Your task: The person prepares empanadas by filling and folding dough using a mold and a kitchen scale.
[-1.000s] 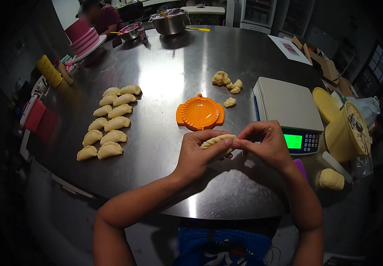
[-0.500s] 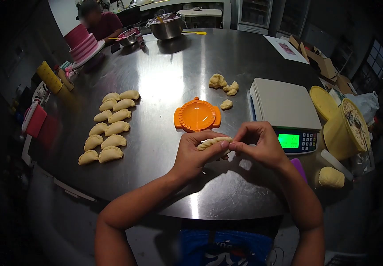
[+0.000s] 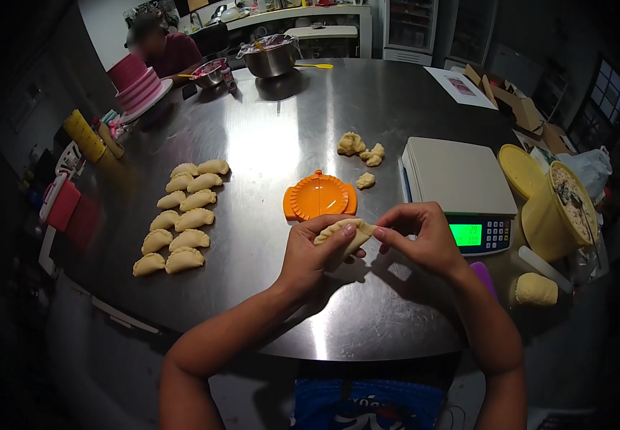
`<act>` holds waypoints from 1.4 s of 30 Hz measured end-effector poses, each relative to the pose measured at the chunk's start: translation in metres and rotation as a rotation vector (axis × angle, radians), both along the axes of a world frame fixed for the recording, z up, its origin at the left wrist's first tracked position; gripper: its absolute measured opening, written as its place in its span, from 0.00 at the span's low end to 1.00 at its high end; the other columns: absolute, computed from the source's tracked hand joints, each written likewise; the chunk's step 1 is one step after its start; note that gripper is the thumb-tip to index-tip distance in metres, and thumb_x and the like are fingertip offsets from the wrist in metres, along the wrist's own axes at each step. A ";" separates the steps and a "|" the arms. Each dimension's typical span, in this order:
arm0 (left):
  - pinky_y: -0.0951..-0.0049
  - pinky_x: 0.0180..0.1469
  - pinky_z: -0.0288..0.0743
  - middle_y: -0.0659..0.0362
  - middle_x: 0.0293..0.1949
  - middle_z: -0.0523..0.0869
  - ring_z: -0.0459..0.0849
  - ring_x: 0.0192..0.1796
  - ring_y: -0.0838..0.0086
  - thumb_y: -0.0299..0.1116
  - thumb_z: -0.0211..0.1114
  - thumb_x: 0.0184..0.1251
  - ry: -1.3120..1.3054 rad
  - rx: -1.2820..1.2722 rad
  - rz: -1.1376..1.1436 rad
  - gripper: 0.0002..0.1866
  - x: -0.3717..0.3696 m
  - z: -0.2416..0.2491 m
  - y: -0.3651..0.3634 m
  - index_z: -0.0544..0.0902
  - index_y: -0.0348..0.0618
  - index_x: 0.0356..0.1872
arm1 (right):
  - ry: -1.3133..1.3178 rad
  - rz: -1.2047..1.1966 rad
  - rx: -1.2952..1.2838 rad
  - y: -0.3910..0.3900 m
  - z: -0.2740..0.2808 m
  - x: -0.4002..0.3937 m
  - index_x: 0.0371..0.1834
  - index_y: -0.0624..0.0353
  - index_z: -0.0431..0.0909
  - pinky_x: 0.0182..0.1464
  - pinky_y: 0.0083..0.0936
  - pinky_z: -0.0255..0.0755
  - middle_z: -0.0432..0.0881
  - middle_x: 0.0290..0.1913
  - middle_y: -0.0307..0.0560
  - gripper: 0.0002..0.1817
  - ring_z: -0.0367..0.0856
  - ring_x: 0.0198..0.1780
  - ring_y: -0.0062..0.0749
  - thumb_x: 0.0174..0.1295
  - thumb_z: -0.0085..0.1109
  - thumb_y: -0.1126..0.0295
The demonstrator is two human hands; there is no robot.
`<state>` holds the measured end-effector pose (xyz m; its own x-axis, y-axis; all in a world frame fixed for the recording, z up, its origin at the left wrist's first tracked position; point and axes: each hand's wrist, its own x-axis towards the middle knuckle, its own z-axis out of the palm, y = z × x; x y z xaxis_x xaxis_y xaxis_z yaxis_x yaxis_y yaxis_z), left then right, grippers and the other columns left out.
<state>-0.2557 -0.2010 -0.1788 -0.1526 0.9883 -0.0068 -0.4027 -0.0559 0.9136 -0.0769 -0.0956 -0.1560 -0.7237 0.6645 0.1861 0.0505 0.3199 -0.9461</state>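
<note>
A half-moon dumpling [image 3: 341, 236] with a crimped rim is held above the steel table, just in front of an orange dumpling mould [image 3: 319, 197] that lies spread flat. My left hand [image 3: 315, 247] is closed around the dumpling, its thumb pressing on the crimped edge. The thumb and fingertips of my right hand [image 3: 416, 235] pinch the dumpling's right corner. Two columns of shaped dumplings [image 3: 193, 219] lie on the table to the left. Beyond the mould are torn lumps of dough [image 3: 351, 144] and a smaller dough piece [image 3: 366, 180].
To the right stand a digital scale [image 3: 457, 175] with a lit green display, a yellow tub [image 3: 550, 215] of filling and a dough block [image 3: 536, 289]. At the far side are a metal pot [image 3: 272, 59], a pink tiered cake [image 3: 138, 86] and a seated person [image 3: 173, 54].
The dumpling has tilted, so more of its smooth face shows below the crimped edge. My right fingertips remain at its right corner. The whole view has shifted slightly.
</note>
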 end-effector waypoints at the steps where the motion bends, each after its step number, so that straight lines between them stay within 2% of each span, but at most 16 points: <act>1: 0.77 0.37 0.82 0.53 0.40 0.87 0.88 0.35 0.72 0.36 0.65 0.69 0.051 0.001 0.002 0.16 0.000 0.000 0.000 0.81 0.34 0.51 | 0.000 0.001 0.000 -0.002 0.000 -0.001 0.33 0.66 0.85 0.35 0.16 0.77 0.87 0.29 0.44 0.07 0.84 0.29 0.19 0.59 0.69 0.72; 4: 0.76 0.38 0.83 0.52 0.41 0.88 0.89 0.36 0.70 0.34 0.66 0.69 0.127 0.014 0.008 0.16 0.003 0.001 -0.001 0.81 0.34 0.51 | 0.033 -0.088 0.059 -0.009 -0.001 -0.004 0.31 0.65 0.85 0.34 0.16 0.77 0.87 0.28 0.45 0.05 0.85 0.28 0.21 0.58 0.69 0.73; 6: 0.75 0.38 0.83 0.52 0.42 0.88 0.89 0.37 0.70 0.33 0.66 0.69 0.154 0.026 0.011 0.15 0.006 0.002 -0.003 0.81 0.33 0.51 | 0.091 -0.221 0.561 -0.012 -0.004 -0.007 0.31 0.62 0.84 0.32 0.19 0.76 0.85 0.27 0.45 0.04 0.85 0.26 0.26 0.54 0.69 0.75; 7: 0.75 0.39 0.84 0.52 0.42 0.88 0.89 0.37 0.69 0.33 0.65 0.69 0.126 0.024 0.024 0.15 0.008 0.003 -0.003 0.81 0.33 0.51 | 0.091 -0.221 0.559 -0.014 -0.004 -0.006 0.31 0.62 0.84 0.32 0.19 0.76 0.85 0.27 0.45 0.04 0.85 0.26 0.26 0.54 0.69 0.75; 9: 0.75 0.39 0.84 0.52 0.42 0.88 0.89 0.37 0.69 0.32 0.65 0.69 0.096 0.020 0.036 0.15 0.008 0.003 -0.004 0.81 0.33 0.51 | -0.030 -0.221 0.966 -0.017 -0.001 -0.004 0.33 0.61 0.84 0.31 0.26 0.76 0.83 0.27 0.45 0.06 0.84 0.27 0.31 0.51 0.68 0.75; 10: 0.76 0.39 0.84 0.52 0.42 0.88 0.89 0.37 0.69 0.32 0.65 0.70 0.090 0.009 0.044 0.15 0.009 0.003 -0.004 0.81 0.33 0.51 | -0.032 -0.221 0.964 -0.019 0.001 -0.004 0.33 0.61 0.84 0.31 0.26 0.76 0.83 0.27 0.45 0.06 0.84 0.27 0.31 0.51 0.68 0.75; 12: 0.76 0.39 0.84 0.53 0.42 0.88 0.89 0.37 0.70 0.32 0.65 0.70 0.083 0.001 0.052 0.15 0.010 0.005 -0.005 0.81 0.33 0.52 | -0.002 -0.233 1.218 -0.022 0.003 -0.006 0.35 0.60 0.84 0.32 0.30 0.75 0.83 0.30 0.44 0.08 0.82 0.28 0.33 0.51 0.67 0.73; 14: 0.76 0.40 0.85 0.54 0.41 0.87 0.87 0.38 0.75 0.31 0.66 0.69 0.000 -0.043 0.081 0.13 0.013 0.010 -0.008 0.82 0.34 0.50 | -0.004 -0.215 1.239 -0.027 0.003 -0.009 0.35 0.60 0.84 0.32 0.30 0.75 0.83 0.31 0.45 0.08 0.82 0.28 0.33 0.52 0.67 0.72; 18: 0.78 0.39 0.84 0.55 0.42 0.87 0.89 0.37 0.74 0.35 0.65 0.70 0.051 -0.002 0.115 0.16 0.009 0.002 -0.005 0.81 0.34 0.51 | -0.007 -0.205 1.305 -0.032 0.004 -0.012 0.35 0.61 0.84 0.33 0.30 0.76 0.83 0.33 0.47 0.08 0.82 0.28 0.35 0.53 0.67 0.71; 22: 0.77 0.40 0.84 0.54 0.43 0.88 0.88 0.39 0.74 0.35 0.66 0.70 0.086 0.016 0.052 0.15 0.005 0.003 -0.006 0.83 0.36 0.51 | -0.003 -0.156 1.118 -0.024 0.002 -0.009 0.35 0.63 0.83 0.34 0.26 0.77 0.84 0.32 0.48 0.08 0.83 0.29 0.31 0.54 0.68 0.72; 24: 0.76 0.40 0.84 0.54 0.44 0.88 0.88 0.39 0.73 0.35 0.66 0.69 0.116 0.027 0.005 0.15 0.003 0.002 -0.006 0.83 0.36 0.51 | 0.155 -0.129 0.397 -0.018 -0.004 -0.009 0.34 0.65 0.83 0.36 0.20 0.78 0.85 0.31 0.45 0.08 0.84 0.31 0.25 0.55 0.70 0.73; 25: 0.75 0.41 0.84 0.53 0.44 0.88 0.88 0.39 0.72 0.34 0.66 0.69 0.114 0.039 -0.013 0.14 0.003 0.002 -0.006 0.83 0.36 0.50 | 0.175 -0.124 0.250 -0.016 -0.007 -0.010 0.34 0.65 0.83 0.37 0.17 0.78 0.86 0.31 0.44 0.07 0.85 0.32 0.21 0.57 0.71 0.74; 26: 0.75 0.41 0.84 0.52 0.44 0.88 0.88 0.39 0.72 0.34 0.66 0.69 0.113 0.051 -0.033 0.14 0.003 0.001 -0.005 0.84 0.36 0.50 | 0.175 -0.124 0.249 -0.016 -0.007 -0.010 0.34 0.65 0.83 0.37 0.17 0.78 0.86 0.31 0.44 0.07 0.85 0.32 0.21 0.57 0.71 0.74; 28: 0.74 0.42 0.84 0.52 0.44 0.87 0.88 0.39 0.71 0.33 0.65 0.69 0.092 0.073 -0.024 0.14 0.005 0.003 -0.003 0.84 0.35 0.50 | 0.163 -0.070 -0.035 -0.016 -0.007 -0.012 0.34 0.65 0.84 0.38 0.18 0.78 0.87 0.33 0.45 0.06 0.85 0.32 0.22 0.59 0.69 0.73; 36: 0.73 0.44 0.85 0.52 0.46 0.86 0.88 0.39 0.70 0.32 0.65 0.69 0.104 0.098 -0.008 0.15 0.004 0.001 -0.001 0.83 0.32 0.50 | 0.056 -0.074 0.056 -0.016 -0.005 -0.009 0.33 0.66 0.85 0.38 0.19 0.77 0.87 0.30 0.46 0.05 0.85 0.32 0.22 0.61 0.67 0.74; 42: 0.74 0.41 0.85 0.52 0.40 0.87 0.88 0.36 0.71 0.32 0.66 0.69 0.147 0.053 -0.072 0.15 -0.004 0.004 0.003 0.83 0.31 0.50 | 0.060 -0.067 0.227 -0.014 -0.007 -0.011 0.34 0.67 0.84 0.38 0.19 0.76 0.87 0.29 0.46 0.06 0.84 0.32 0.22 0.59 0.66 0.74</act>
<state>-0.2593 -0.1980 -0.1751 -0.0771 0.9950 0.0633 -0.2693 -0.0819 0.9596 -0.0882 -0.1100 -0.1631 -0.6626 0.6468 0.3777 0.0248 0.5229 -0.8520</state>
